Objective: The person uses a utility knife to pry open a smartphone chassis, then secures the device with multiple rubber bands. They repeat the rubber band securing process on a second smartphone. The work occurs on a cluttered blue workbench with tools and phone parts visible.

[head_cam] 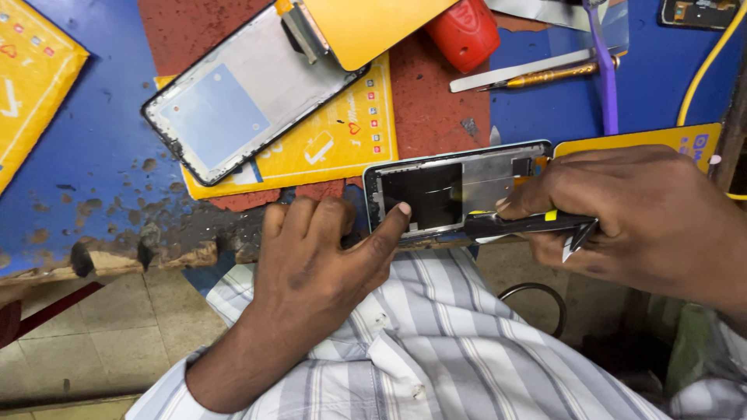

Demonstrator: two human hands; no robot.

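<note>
An opened phone body (447, 187) with a dark inner panel lies at the near edge of the worn bench. My left hand (311, 264) rests on the bench edge, its thumb pressing the phone's left end to steady it. My right hand (638, 210) is closed around a black tool with a yellow band (529, 223), whose tip lies along the phone's lower edge.
A detached phone frame (241, 97) lies on yellow padded envelopes (327, 140) at the back. A red object (465, 33), a metal spatula (517, 71), a brass-handled tool (556, 75), a purple tool (605, 70) and a yellow cable (712, 62) sit beyond. Tiled floor (101, 334) lies below the bench.
</note>
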